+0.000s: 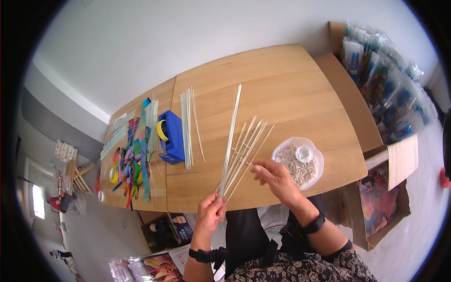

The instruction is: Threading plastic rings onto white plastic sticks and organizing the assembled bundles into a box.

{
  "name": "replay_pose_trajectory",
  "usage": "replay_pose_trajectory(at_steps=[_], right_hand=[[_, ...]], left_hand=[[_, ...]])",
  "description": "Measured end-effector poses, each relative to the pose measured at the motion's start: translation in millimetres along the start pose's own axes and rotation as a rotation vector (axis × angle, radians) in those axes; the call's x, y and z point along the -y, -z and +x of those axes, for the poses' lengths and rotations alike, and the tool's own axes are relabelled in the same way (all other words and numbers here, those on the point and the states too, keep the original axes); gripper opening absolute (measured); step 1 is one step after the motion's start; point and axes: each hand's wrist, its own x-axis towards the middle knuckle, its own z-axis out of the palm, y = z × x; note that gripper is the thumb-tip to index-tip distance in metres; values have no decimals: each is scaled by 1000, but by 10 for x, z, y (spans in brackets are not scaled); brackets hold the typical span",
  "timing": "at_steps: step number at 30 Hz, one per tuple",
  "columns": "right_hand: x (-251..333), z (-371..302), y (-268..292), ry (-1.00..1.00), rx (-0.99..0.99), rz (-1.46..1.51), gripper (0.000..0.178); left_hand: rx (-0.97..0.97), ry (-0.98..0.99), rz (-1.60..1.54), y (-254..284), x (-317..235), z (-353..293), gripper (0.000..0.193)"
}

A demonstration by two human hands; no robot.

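My left hand (211,212) is closed round the lower ends of several thin pale rods (231,136) near the table's front edge. The rods stand up and away from me in a narrow bunch. Beside them, a looser fan of cream sticks (245,149) spreads to the right, with short crosspieces on some. Close to the right side of this fan is my right hand (275,181), its thumb and fingers pinched together; whatever they hold is too small to make out. A white scalloped dish (318,175) of short pale pieces (293,168) lies just beyond it, with a small clear cup (304,154) inside.
On the wooden table (263,80), a blue tape dispenser (172,138) stands left of centre beside more rods (186,127). Colourful ribbons (136,162) heap up farther left. Boxes of plastic-wrapped packets (392,84) stand off the right side. A carton (162,232) sits below.
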Motion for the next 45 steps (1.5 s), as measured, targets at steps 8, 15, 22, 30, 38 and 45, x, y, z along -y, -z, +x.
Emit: replay_pose_trajectory(at_steps=[8,15,22,30,38,45], right_hand=[[270,278,-288,219,23,83,17],[338,225,-155,301,-102,-190,14],[380,147,-89,217,-96,-208,12],[379,188,12,256,-161,148,16],[251,-103,-43,31,-51,268,15],[99,-322,-86,-41,-63,343,15]], left_hand=[[3,-470,297,-510,284,274,18],[-47,-749,477,-822,357,659,19],[-29,-670,461,-806,449,596,21],[204,-332,119,-609,359,241,21],[69,-210,137,-684,128,-324,18],[48,-165,97,-704,137,-404,15]])
